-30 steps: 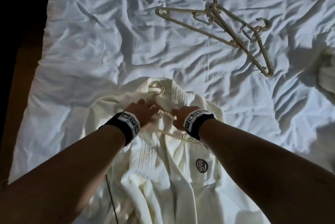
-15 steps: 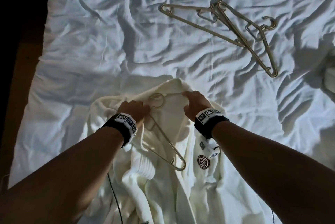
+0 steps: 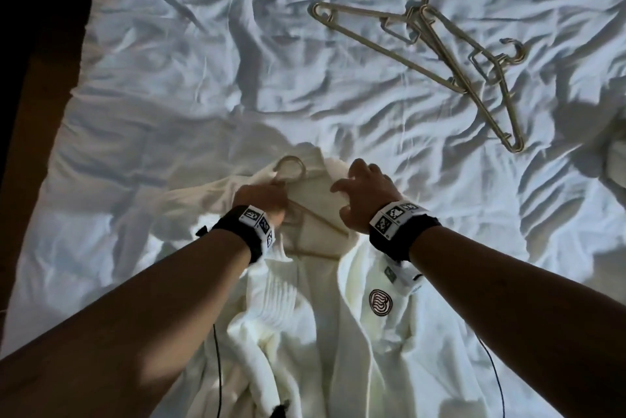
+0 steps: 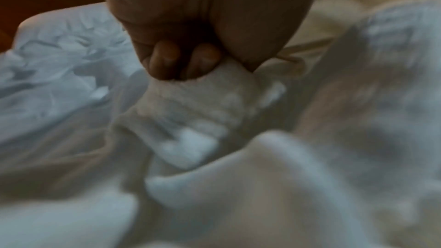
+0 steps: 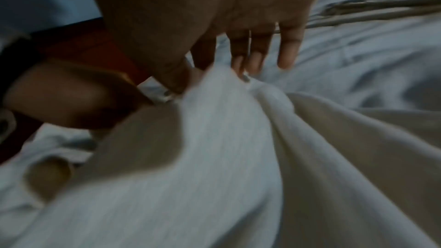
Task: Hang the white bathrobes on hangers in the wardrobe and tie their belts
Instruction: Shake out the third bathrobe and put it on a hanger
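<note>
Nearest: white bathrobe (image 3: 338,333) spread open on bed (image 3: 203,79), crest up. At collar, left grip (image 3: 261,197) clenched on ribbed fabric beside hanger (image 3: 290,158) hook; right grip (image 3: 367,194) wide, laid on collar. Beyond, well apart: two spare hangers (image 3: 455,82) overlapping.

right hand (image 5: 214,16) touching white bathrobe (image 5: 226,148), hangers (image 5: 372,17) beyond

The light is dim and bluish, raking low across the bed sheet (image 3: 203,62) so that every crease throws a shadow, and broad dark shadows fall beyond the bathrobe (image 3: 338,333). My head view goes black along its left edge. Both my wrist views are soft and smeared with blur.
</note>
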`<action>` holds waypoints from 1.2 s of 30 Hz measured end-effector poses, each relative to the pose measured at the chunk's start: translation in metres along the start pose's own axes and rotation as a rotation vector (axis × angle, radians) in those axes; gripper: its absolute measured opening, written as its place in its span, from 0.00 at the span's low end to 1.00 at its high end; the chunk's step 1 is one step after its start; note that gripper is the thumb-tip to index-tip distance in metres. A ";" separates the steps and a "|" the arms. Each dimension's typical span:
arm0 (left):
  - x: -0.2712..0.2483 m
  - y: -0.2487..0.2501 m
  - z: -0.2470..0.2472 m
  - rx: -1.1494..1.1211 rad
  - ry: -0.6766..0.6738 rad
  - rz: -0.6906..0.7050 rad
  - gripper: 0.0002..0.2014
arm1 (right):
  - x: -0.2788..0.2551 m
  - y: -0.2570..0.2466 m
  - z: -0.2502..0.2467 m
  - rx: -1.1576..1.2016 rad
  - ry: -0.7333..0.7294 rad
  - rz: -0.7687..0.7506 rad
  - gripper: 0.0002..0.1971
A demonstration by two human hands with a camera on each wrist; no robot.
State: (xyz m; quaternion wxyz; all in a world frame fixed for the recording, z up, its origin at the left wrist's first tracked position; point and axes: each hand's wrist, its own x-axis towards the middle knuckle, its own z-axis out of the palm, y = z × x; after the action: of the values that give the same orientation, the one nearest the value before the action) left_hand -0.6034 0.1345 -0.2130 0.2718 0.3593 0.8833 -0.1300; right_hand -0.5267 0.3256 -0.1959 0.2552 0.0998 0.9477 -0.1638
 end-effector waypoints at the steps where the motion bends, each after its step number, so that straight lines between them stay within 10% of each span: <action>1: -0.003 0.004 0.001 0.035 -0.026 0.028 0.15 | 0.007 -0.007 0.003 -0.035 0.051 -0.062 0.23; 8: -0.027 -0.009 0.007 0.054 -0.096 -0.033 0.14 | 0.062 -0.045 0.032 0.339 0.086 -0.012 0.11; 25: -0.034 -0.040 0.029 -0.148 -0.161 0.207 0.08 | 0.083 -0.044 0.052 -0.263 -0.076 -0.169 0.16; 36: -0.023 -0.024 0.025 -0.114 -0.028 0.050 0.10 | 0.082 -0.032 0.034 0.174 -0.033 -0.006 0.12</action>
State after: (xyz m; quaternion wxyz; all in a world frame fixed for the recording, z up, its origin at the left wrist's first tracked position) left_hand -0.5970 0.0934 -0.2192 0.3075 0.3634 0.8760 -0.0778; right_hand -0.5896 0.2917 -0.2578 0.2606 0.1161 0.9258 -0.2481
